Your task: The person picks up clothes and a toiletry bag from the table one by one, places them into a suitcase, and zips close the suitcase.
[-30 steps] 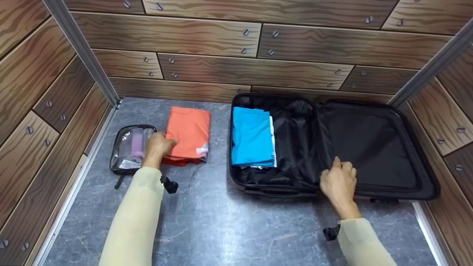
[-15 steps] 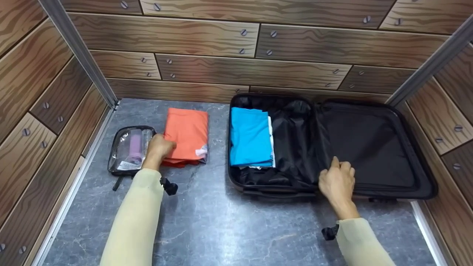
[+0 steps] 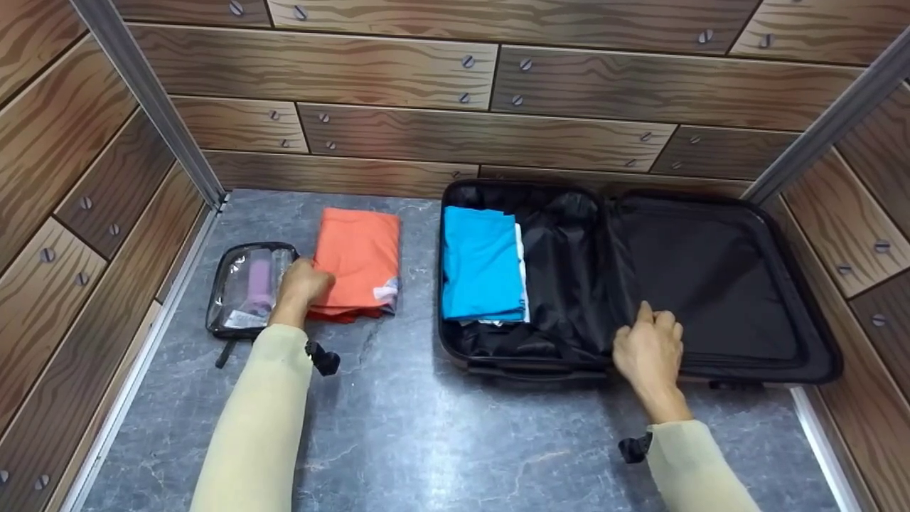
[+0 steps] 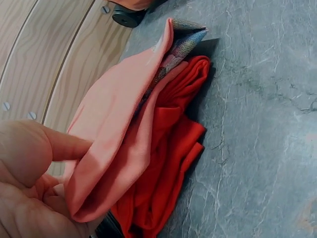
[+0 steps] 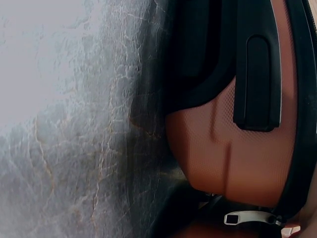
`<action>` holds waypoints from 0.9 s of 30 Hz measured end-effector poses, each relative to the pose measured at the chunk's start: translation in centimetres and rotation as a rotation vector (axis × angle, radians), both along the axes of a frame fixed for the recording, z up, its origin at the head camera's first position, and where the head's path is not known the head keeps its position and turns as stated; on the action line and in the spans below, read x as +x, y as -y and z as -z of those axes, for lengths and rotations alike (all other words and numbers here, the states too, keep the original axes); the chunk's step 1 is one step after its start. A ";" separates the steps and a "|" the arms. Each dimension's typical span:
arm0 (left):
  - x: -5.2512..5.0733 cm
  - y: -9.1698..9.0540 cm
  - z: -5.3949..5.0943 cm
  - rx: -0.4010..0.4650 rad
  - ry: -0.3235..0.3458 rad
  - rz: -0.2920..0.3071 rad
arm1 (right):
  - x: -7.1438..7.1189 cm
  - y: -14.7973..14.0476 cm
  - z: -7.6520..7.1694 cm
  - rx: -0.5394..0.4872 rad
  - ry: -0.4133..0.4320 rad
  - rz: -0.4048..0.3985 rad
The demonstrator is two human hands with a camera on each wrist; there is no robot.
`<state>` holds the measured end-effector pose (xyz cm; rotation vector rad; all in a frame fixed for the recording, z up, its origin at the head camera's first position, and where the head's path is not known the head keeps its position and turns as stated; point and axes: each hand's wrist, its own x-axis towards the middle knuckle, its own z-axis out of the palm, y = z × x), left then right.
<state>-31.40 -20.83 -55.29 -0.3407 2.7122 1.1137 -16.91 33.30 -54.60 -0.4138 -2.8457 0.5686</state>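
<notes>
My left hand [image 3: 302,286] pinches the near-left edge of a folded orange garment [image 3: 359,256]. In the left wrist view its thumb [image 4: 69,146] lies on top of the cloth and its fingers are tucked underneath. Beneath it lies a folded red garment [image 4: 173,124], partly covered. My right hand [image 3: 650,355] rests at the front rim of the opened black-lined suitcase [image 3: 576,313], where its two halves meet; the fingertips are hard to see. In the right wrist view the suitcase's outer shell [image 5: 233,158] is orange-brown, and only a sliver of skin shows.
A folded blue garment [image 3: 482,263] lies on white cloth in the suitcase's left half. The flat lid half [image 3: 711,277] reaches the right wall. A clear pouch [image 3: 234,284] with a purple item sits left of my left hand. Wood-patterned walls [image 3: 398,128] border the grey floor [image 3: 426,441].
The head view has shifted slightly. My left hand edges a little to the left, keeping hold of the orange garment. My right hand stays at the suitcase rim.
</notes>
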 end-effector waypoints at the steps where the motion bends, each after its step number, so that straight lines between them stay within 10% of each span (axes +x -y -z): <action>1: 0.0 0.0 0.0 0.010 0.007 0.000 | 0.0 0.0 0.0 -0.001 0.001 0.001; 13: 0.1 -0.7 -0.6 0.028 0.082 -0.007 | 0.0 0.0 0.1 -0.005 0.004 -0.003; 27: -0.5 -2.1 -2.1 0.169 0.020 0.025 | 0.0 0.0 0.2 0.000 -0.018 0.005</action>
